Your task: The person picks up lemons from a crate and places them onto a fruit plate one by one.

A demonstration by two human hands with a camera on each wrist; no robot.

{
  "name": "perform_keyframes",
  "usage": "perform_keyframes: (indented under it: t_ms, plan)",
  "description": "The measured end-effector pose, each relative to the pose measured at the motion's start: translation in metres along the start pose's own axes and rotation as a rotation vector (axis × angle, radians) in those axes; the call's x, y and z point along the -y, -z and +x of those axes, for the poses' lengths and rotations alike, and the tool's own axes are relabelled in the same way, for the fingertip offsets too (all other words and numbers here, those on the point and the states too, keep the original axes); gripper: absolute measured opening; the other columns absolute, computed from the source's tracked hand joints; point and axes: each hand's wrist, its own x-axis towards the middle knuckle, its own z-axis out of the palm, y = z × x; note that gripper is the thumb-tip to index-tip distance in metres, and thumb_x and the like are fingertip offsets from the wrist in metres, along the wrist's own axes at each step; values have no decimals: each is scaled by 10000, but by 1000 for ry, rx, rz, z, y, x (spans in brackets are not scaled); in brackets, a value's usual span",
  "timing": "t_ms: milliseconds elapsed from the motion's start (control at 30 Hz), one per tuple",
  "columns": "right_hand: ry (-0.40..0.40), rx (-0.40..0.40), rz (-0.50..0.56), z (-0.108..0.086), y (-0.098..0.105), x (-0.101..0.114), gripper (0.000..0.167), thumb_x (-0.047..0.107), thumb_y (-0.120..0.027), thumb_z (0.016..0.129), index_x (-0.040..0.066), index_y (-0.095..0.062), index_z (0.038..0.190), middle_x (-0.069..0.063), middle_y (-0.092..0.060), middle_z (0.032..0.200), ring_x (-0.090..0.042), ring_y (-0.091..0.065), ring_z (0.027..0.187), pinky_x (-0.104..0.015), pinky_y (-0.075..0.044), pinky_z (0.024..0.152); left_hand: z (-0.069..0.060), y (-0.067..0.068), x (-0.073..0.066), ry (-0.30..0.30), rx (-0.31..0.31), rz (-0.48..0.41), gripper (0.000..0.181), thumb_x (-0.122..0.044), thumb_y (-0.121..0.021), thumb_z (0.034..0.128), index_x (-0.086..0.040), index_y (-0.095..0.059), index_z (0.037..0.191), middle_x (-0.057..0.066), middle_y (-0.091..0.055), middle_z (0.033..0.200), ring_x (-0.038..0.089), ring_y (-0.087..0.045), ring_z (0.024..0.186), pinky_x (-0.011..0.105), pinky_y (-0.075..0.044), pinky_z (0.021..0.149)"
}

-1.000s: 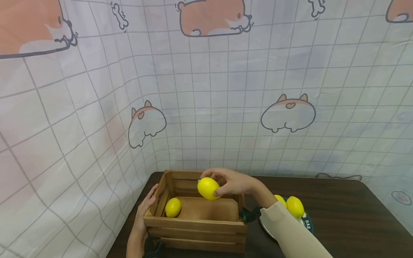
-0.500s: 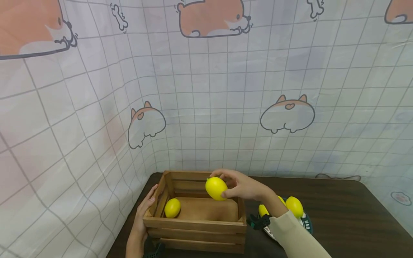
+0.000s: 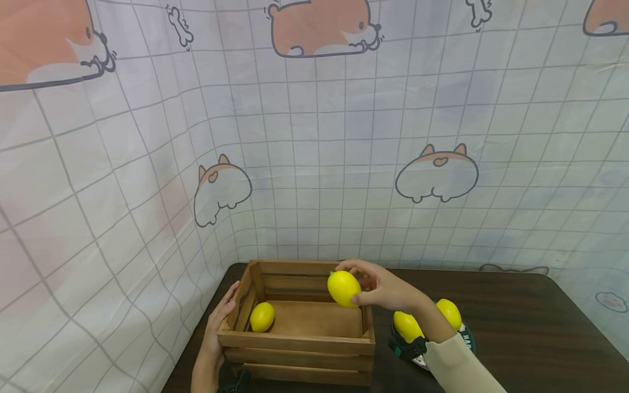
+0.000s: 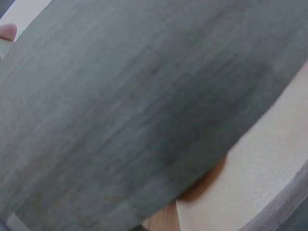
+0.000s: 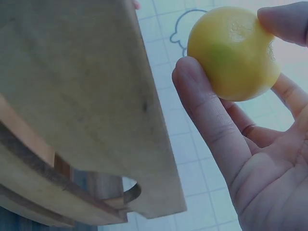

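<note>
In the head view I see the right hand (image 3: 385, 286) pinch a lemon (image 3: 344, 289) over the right end of the crate (image 3: 295, 343), more rightward than before; the left hand (image 3: 216, 325) lies straight-fingered along its left side. Left wrist: mostly wood (image 4: 139, 106). Right wrist: fingertips (image 5: 191, 72) hold the lemon off the palm (image 5: 276, 187).

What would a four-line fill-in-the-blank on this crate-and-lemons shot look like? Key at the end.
1. The right grip holds a lemon coloured ____.
2. Inside the crate lies another lemon, near the ____ end in the head view.
3. In that view, the plate stands to the ____ of the crate.
4. The crate is made of ____.

Missing words: yellow; left; right; wood.
</note>
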Motion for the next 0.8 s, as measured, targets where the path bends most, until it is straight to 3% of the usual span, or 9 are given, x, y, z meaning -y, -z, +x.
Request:
perform_keyframes:
  t_ms: [167, 367, 800]
  plan:
    - [5, -27, 20, -9, -1, -5, 601, 133, -675, 961, 58, -419, 1500, -172, -557, 1237, -290, -638, 981, -351, -587, 848, 0, 0, 0, 2, 3, -2, 586, -377, -407, 1069, -228, -304, 1627, 60, -171, 1717, 378, -67, 1584, 768, -50, 1184]
    - [-10, -67, 53, -20, -1, -9, 580, 145, -670, 972, 89, -434, 1498, -199, -546, 1258, -326, -642, 1015, -357, -598, 853, 0, 0, -1, -2, 4, -8, 584, -366, -399, 1075, -212, -299, 1629, 61, -185, 1715, 375, -91, 1578, 767, -54, 1184]
    - [-2, -144, 87, -43, 0, -15, 581, 102, -659, 963, 47, -429, 1493, -235, -526, 1317, -267, -682, 1015, -356, -603, 861, 1, 0, 1, 5, 2, -10, 560, -368, -402, 1074, -255, -327, 1617, 58, -187, 1716, 367, -122, 1570, 761, -76, 1186]
